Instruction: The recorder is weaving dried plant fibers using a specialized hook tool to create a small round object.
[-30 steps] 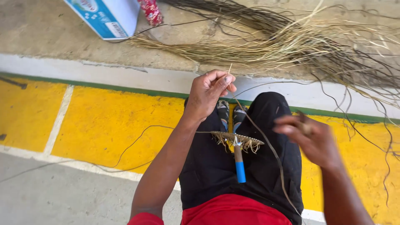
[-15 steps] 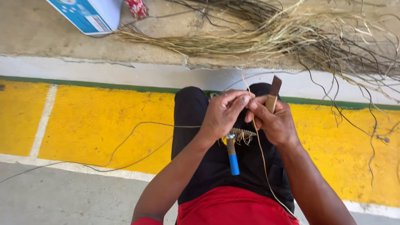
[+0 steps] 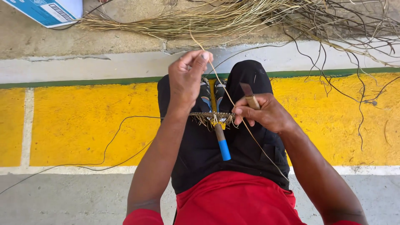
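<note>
One thin pale fibre strand [image 3: 227, 93] (taut) runs from left hand [image 3: 187, 77] fingers

Concrete floor [image 3: 62, 200] with yellow painted band [image 3: 79, 121], loose straw pile [image 3: 233, 18], blue-white box [image 3: 48, 11]

So the woven disc [image 3: 211, 115] sits dead center of the frame, on the person's knees, with a stick handle [image 3: 221, 140] running down from it toward the lap. Left hand [image 3: 186, 79] is just above-left of it, pinching a fiber strand [image 3: 227, 93]; right hand [image 3: 266, 113] is touching its right edge, holding a small knife [image 3: 250, 96]. Fiber pile [image 3: 233, 18] lies across the top, box [image 3: 46, 10] in the upper left corner.
</note>
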